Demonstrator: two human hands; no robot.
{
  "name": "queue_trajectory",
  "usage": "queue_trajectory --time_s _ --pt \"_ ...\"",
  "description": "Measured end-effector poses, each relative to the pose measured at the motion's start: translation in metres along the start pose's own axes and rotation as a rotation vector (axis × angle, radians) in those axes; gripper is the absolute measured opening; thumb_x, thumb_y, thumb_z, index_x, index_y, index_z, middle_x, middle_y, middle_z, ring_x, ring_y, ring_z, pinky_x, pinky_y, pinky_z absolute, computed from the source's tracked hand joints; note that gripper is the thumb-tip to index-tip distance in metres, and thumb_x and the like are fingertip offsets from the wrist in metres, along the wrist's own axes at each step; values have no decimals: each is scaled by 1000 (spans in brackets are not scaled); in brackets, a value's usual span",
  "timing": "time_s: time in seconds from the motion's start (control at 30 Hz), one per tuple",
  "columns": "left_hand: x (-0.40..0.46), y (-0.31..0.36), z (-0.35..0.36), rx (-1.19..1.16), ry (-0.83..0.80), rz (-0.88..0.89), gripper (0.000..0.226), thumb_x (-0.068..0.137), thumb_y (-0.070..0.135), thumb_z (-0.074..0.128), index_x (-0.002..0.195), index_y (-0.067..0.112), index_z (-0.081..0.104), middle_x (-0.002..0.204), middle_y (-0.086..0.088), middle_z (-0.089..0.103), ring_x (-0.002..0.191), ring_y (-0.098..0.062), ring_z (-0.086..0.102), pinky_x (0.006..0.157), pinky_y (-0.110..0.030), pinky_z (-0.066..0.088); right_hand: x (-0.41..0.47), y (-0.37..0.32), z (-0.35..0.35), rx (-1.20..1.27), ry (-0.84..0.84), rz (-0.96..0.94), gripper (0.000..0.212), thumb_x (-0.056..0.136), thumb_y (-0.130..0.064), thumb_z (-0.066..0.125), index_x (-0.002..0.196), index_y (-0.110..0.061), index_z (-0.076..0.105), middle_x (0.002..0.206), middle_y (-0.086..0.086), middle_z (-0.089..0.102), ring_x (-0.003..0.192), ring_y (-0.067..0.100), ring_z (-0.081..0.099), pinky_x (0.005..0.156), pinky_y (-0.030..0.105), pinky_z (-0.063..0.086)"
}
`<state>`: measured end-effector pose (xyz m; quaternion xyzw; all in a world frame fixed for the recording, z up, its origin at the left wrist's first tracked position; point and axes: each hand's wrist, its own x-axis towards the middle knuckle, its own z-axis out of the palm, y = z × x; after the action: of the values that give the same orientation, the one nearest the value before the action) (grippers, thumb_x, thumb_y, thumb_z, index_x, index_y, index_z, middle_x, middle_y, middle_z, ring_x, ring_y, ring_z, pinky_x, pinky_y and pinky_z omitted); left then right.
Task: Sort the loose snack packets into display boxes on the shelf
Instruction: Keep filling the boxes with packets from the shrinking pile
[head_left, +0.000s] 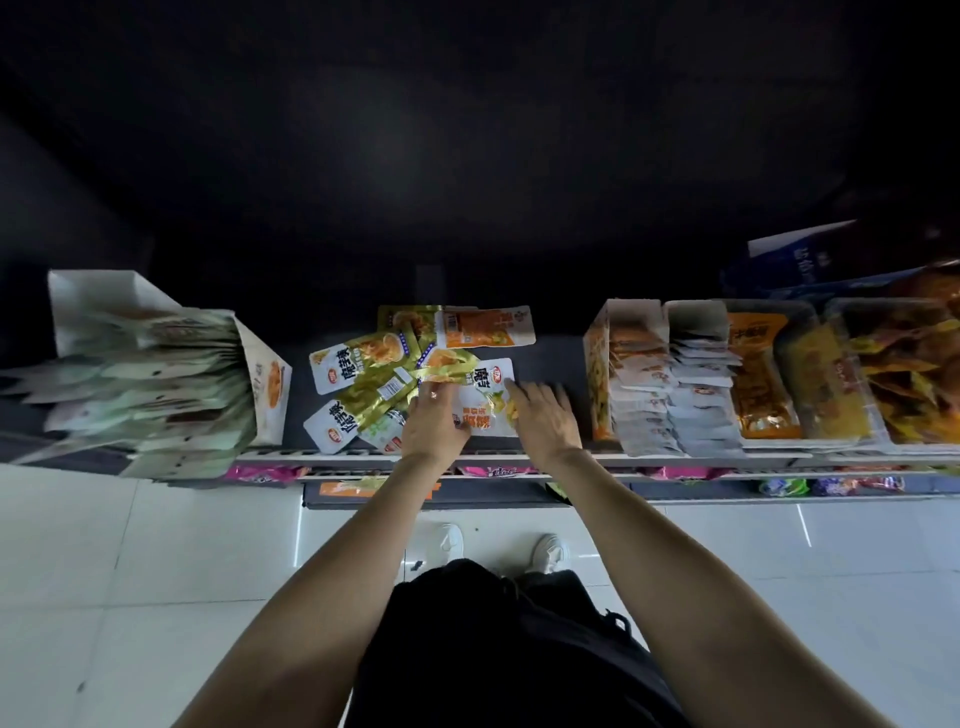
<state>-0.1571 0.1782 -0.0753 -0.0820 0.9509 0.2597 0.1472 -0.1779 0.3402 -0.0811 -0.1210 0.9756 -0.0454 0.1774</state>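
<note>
Your left hand (434, 426) pinched a gold packet (441, 370) off the loose pile (384, 374) mid-shelf, nr front edge; right hand (545, 415), fingers spread, pinned white packet (491, 402) flat. Display boxes (675, 374) sat rightward.

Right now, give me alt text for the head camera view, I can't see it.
Two bare hands, left hand and right hand, reach into a pile of loose snack packets on a dark shelf. A white display box stands left, more display boxes right.
</note>
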Motion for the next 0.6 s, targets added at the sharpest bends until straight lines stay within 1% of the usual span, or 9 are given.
queue_trajectory --time_s 0.1,0.17,0.27,0.33,0.37,0.43,0.5,0.57,0.6 --pt "1 1 -1 -220 52 -106 55 81 22 71 130 14 45 131 -12 45 117 -30 50 93 -38 46 5 -5 -11 -15 88 -13 49 93 -17 55 139 -21 38 129 8 50 119 27 46 102 38 35" --pt "-1 0 -3 -345 81 -136 56 80 24 72 129 15 45 126 -11 52 111 -27 55 89 -38 47 -4 -8 -22 100 107 16 40 92 -12 55 131 -22 48 122 7 57 110 27 55 95 37 42" --pt "-14 7 -14 -708 155 -250 62 81 25 73 134 16 42 126 -5 53 110 -21 56 92 -35 46 -28 -3 -38 426 239 124 24 92 -13 55 115 -19 55 109 3 66 93 26 64 71 35 52" --pt "-26 24 -26 -992 97 -269 61 83 25 71 136 20 42 124 2 54 107 -14 56 93 -30 44 -48 2 -48 753 292 201 13 91 -16 59 104 -18 56 101 2 69 88 23 66 70 40 55" --pt "-32 35 -33 -1036 34 -224 56 84 27 70 133 21 45 121 5 56 106 -10 56 93 -28 44 -57 3 -54 942 292 236 10 90 -16 62 98 -18 56 98 1 70 89 20 66 75 43 55" --pt "-41 53 -43 -942 -80 -58 39 86 27 68 122 21 55 108 10 63 101 -6 59 87 -20 47 -73 5 -68 1260 273 279 12 88 -14 66 90 -21 56 94 -1 71 90 17 67 82 46 55" --pt "-45 71 -50 -753 -69 121 23 88 24 66 110 18 62 97 11 65 93 -7 62 75 -12 48 -86 12 -79 1400 299 272 20 85 -11 69 92 -23 55 94 0 72 90 17 69 83 49 54" --pt "-44 87 -55 -594 -10 296 14 89 25 64 101 19 65 94 9 67 86 -6 63 69 -12 49 -97 25 -92 1353 415 222 36 83 -13 71 108 -25 49 102 2 71 93 17 68 82 48 56" --pt "-41 96 -58 -517 26 390 15 89 27 64 101 18 67 94 8 68 84 -5 63 68 -15 50 -103 35 -100 1261 496 200 50 81 -14 73 120 -26 43 108 0 68 94 15 67 80 41 57"
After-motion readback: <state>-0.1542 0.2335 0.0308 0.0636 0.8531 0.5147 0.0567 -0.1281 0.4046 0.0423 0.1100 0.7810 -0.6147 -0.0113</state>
